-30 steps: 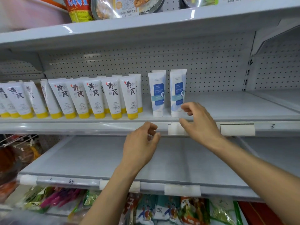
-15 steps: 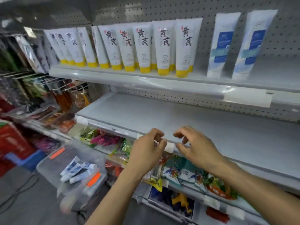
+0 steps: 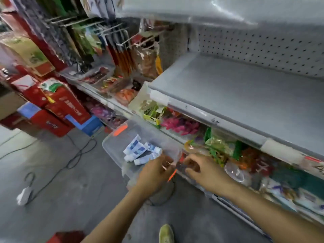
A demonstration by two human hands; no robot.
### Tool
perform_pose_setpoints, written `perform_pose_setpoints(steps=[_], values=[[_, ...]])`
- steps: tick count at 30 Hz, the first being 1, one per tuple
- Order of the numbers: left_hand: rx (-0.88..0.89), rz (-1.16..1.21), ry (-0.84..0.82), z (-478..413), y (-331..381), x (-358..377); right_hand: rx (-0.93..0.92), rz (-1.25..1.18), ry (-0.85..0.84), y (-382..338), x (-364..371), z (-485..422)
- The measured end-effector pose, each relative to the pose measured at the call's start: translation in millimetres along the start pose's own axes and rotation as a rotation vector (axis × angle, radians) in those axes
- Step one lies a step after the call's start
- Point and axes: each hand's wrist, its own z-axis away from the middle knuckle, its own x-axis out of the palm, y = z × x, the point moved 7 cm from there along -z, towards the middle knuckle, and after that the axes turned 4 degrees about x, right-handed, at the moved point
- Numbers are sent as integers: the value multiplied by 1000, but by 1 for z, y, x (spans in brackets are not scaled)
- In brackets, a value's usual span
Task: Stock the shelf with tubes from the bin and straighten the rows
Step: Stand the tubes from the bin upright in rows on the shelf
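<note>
Shows left hand [image 3: 152, 172] and right hand [image 3: 206, 171] at rim of clear orange-latched plastic bin [image 3: 112, 148] holding white-and-blue tubes [image 3: 138, 149]; fingers curled, blurred, grip impossible to tell.

White tubes [image 3: 140, 151] with blue panels lie in a clear bin [image 3: 112, 149], whose clips [image 3: 120, 130] are bright orange, one at its far edge and one at its near edge. The shelf [image 3: 245, 95] above is pale grey, and its back panel [image 3: 263, 50] is off-white, dotted with rows of dark holes. Under the shelf's front edge sit pink packets [image 3: 180, 125] and green packets [image 3: 215, 142]. The floor [image 3: 70, 199] is mottled grey, crossed by a black cable [image 3: 73, 155]. The cartons [image 3: 66, 102] are red, a stool [image 3: 87, 125] blue, a shoe [image 3: 166, 234] yellow-green.
</note>
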Motion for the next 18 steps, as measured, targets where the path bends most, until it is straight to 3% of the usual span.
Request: perform_pose_setpoints(steps=[5, 10, 14, 18], values=[[-195, 9, -126, -76, -132, 1, 158, -80, -133, 9, 100, -121], [-307, -100, -271, -147, -240, 42, 329, 26, -283, 56, 188, -211], [-320, -235, -369, -190, -296, 84, 398, 185, -353, 88, 244, -260], [-241, -519, -391, -230, -331, 120, 439, 350, -343, 113, 285, -297]])
